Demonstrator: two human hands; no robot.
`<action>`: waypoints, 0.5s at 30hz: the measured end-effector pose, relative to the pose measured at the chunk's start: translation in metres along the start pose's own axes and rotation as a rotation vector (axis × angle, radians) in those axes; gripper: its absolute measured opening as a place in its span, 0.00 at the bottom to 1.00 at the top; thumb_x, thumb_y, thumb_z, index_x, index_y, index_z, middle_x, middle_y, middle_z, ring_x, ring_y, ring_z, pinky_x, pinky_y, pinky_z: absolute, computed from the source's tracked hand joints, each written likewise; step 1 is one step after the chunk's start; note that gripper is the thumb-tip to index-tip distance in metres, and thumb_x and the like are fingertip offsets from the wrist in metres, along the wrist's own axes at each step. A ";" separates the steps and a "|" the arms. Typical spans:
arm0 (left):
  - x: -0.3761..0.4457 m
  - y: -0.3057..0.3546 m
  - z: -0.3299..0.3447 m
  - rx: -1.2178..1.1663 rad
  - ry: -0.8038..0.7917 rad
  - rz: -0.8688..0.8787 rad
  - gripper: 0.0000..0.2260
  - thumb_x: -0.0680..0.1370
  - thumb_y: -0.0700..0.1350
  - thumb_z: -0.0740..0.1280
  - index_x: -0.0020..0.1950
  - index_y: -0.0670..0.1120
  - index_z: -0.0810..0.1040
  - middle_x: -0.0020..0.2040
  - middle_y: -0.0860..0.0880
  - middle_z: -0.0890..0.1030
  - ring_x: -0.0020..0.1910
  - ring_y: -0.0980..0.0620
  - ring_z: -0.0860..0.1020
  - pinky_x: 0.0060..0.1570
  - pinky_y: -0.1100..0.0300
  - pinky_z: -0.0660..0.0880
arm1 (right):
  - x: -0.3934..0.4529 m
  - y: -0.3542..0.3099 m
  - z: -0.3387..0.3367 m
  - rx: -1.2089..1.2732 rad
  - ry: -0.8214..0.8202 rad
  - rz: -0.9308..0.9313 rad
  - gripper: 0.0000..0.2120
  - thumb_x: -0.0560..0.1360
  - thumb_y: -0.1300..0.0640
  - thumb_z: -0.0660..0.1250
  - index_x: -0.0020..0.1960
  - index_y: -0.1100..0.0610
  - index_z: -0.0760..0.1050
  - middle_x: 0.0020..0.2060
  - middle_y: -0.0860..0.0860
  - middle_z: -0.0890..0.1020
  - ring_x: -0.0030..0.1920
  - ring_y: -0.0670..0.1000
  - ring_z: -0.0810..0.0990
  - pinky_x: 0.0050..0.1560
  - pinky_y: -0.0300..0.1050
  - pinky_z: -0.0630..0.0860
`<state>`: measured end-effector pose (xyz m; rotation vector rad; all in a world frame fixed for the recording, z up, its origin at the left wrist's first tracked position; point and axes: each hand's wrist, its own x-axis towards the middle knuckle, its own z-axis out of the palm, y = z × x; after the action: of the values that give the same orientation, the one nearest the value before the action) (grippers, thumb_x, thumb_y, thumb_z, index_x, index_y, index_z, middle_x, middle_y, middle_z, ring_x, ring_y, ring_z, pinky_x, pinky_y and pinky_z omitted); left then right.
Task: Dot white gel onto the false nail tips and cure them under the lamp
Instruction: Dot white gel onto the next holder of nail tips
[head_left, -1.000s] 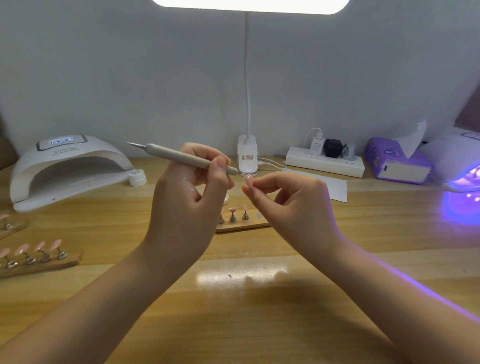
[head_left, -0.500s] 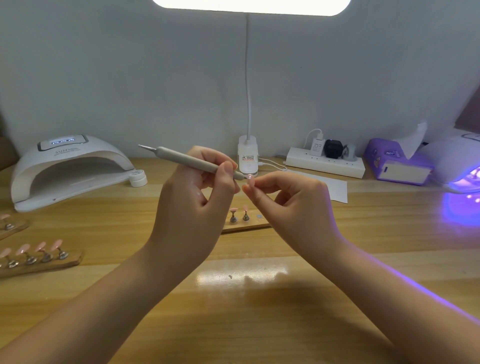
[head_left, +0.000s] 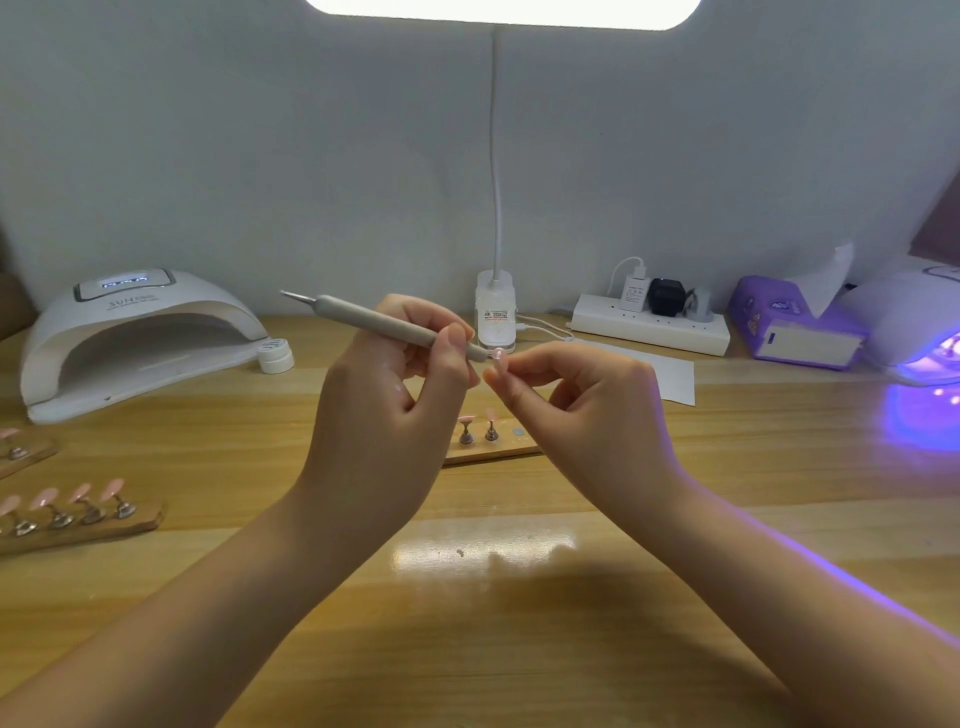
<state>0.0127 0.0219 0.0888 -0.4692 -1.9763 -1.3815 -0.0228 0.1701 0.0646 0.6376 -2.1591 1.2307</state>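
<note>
Above the wooden table (head_left: 519, 623), the left hand (head_left: 384, 410) grips a dotting pen (head_left: 384, 325) whose tip meets the nail tip (head_left: 497, 356) pinched by the right hand (head_left: 587, 410), open tabletop lying nearer.

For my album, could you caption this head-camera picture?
Left hand touches a dotting pen to a pink nail tip pinched by the right hand.
</note>
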 end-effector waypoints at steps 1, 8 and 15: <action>0.000 0.000 0.000 0.001 -0.001 0.000 0.03 0.77 0.47 0.60 0.45 0.52 0.73 0.35 0.55 0.79 0.39 0.61 0.80 0.35 0.72 0.73 | 0.000 0.000 0.000 0.000 -0.001 0.000 0.08 0.73 0.49 0.70 0.49 0.51 0.83 0.36 0.41 0.82 0.27 0.50 0.77 0.30 0.52 0.77; -0.001 -0.002 -0.001 0.000 0.017 0.019 0.04 0.79 0.48 0.60 0.45 0.53 0.73 0.37 0.54 0.81 0.39 0.60 0.80 0.38 0.72 0.73 | 0.001 0.000 -0.001 0.018 0.003 0.013 0.08 0.73 0.48 0.70 0.48 0.50 0.83 0.37 0.42 0.83 0.26 0.50 0.77 0.30 0.53 0.76; -0.001 -0.001 -0.001 -0.010 0.020 0.019 0.04 0.79 0.47 0.60 0.46 0.52 0.73 0.39 0.53 0.81 0.39 0.58 0.80 0.36 0.67 0.76 | 0.001 0.002 -0.002 0.016 0.008 0.004 0.06 0.73 0.50 0.71 0.47 0.51 0.83 0.36 0.42 0.83 0.27 0.49 0.78 0.30 0.52 0.77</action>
<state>0.0130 0.0209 0.0871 -0.4757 -1.9447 -1.3789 -0.0245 0.1725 0.0649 0.6349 -2.1471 1.2516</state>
